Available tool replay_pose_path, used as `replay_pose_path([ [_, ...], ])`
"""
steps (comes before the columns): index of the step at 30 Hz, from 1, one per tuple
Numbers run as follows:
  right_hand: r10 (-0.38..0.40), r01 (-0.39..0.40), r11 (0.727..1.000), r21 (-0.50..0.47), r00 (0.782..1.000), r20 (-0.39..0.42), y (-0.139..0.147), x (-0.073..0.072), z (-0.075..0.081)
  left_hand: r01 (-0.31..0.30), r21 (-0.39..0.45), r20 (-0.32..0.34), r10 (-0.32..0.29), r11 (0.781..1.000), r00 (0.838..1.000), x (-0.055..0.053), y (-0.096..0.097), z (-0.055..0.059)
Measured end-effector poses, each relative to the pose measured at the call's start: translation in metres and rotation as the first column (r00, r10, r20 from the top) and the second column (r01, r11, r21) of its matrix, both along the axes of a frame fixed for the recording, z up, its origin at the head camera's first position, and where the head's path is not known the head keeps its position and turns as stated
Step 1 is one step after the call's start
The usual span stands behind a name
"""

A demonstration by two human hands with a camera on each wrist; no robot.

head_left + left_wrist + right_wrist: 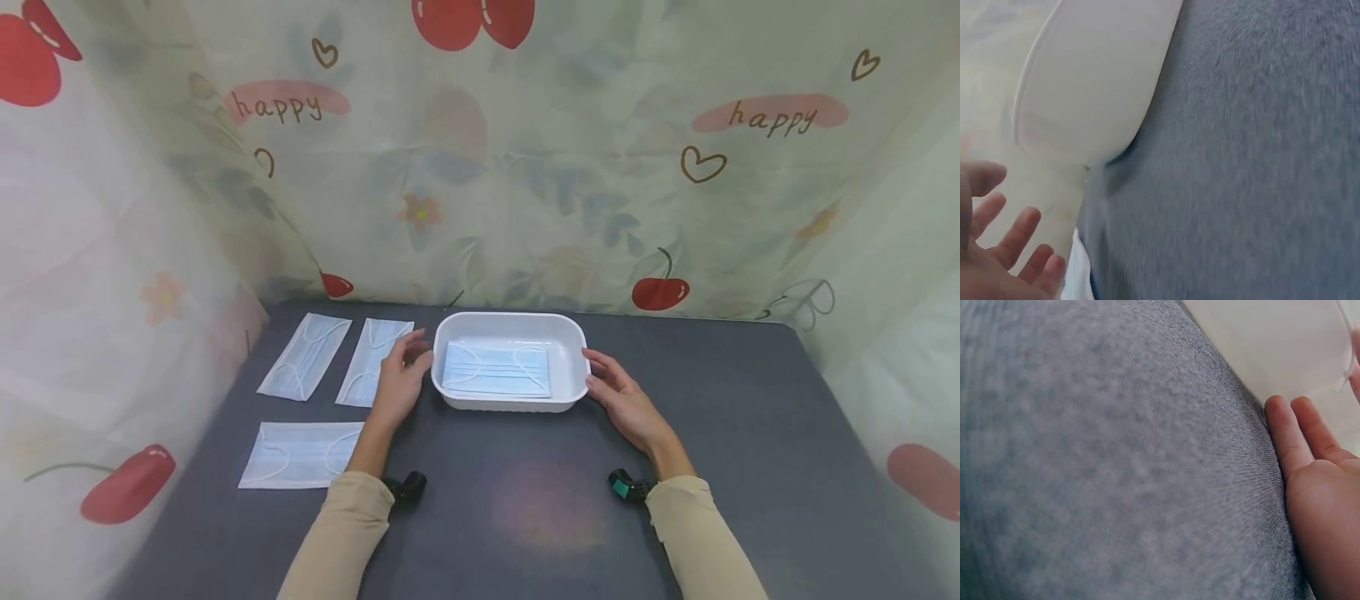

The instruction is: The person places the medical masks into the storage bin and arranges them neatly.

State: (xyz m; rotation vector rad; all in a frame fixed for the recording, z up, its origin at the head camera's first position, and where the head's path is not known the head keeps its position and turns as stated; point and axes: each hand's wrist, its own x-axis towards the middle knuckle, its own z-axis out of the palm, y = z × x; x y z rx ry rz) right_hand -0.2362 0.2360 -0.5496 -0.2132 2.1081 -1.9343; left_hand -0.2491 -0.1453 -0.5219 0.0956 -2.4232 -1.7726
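One shallow white plastic tray (pixel 572 337) is set on the grey felt table (pixel 750 433), with a pale blue paper face mask (pixel 497 369) laid flat inside. The tray is flanked, not gripped, by the left hand (pixel 400 383) and right hand (pixel 626 404), both relaxed. The light tray could be tipped by an uneven lift, and the mask spilled. Three more blue masks (pixel 303 357) are seen left of it.

Dark grey table (pixel 750 433), felt-like top. A white tray (pixel 510 327) sits near the back edge, about centre. Two masks (pixel 306 356) (pixel 373 360) lie side by side toward the back left corner, and a third mask (pixel 296 454) rests along the left edge, nearer the front.
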Motion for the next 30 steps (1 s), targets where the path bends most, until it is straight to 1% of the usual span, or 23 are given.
replay_pose_path([
  [2,-0.004,0.004,1.0,0.009,1.0,0.004,0.001,0.0,0.0,-0.028,-0.038,-0.028,0.027,0.999,0.999,0.003,-0.006,-0.001],
  [5,-0.005,0.005,1.0,0.013,1.0,0.009,0.001,0.001,0.002,-0.074,-0.085,-0.051,0.07,0.994,0.996,0.007,-0.017,-0.002],
  [10,0.004,-0.004,1.0,0.014,1.0,0.016,-0.001,0.002,0.003,-0.122,-0.154,-0.079,0.111,0.981,0.991,0.014,-0.035,-0.004],
  [15,0.002,-0.002,1.0,-0.002,1.0,0.017,-0.003,0.002,0.003,-0.194,-0.273,-0.095,0.174,0.942,0.98,0.021,-0.05,-0.007],
  [17,0.002,-0.002,1.0,-0.008,1.0,0.01,-0.003,0.001,0.003,-0.221,-0.306,-0.1,0.2,0.926,0.975,0.023,-0.054,-0.008],
  [18,0.004,-0.004,1.0,-0.012,1.0,0.008,-0.003,0.001,0.002,-0.229,-0.314,-0.096,0.209,0.922,0.973,0.024,-0.055,-0.008],
  [22,0.002,-0.002,1.0,-0.016,1.0,0.001,-0.002,0.001,0.0,-0.241,-0.357,-0.082,0.227,0.902,0.971,0.028,-0.062,-0.011],
  [25,0.002,-0.002,1.0,-0.02,1.0,-0.002,-0.001,0.001,-0.001,-0.233,-0.414,-0.058,0.23,0.88,0.971,0.028,-0.067,-0.012],
  [28,0.002,-0.002,1.0,-0.025,1.0,0.001,-0.002,0.001,-0.001,-0.223,-0.462,-0.022,0.24,0.858,0.97,0.028,-0.072,-0.012],
  [30,0.001,-0.001,1.0,-0.021,1.0,0.006,-0.003,0.001,0.0,-0.217,-0.479,0.007,0.251,0.851,0.968,0.028,-0.074,-0.012],
])
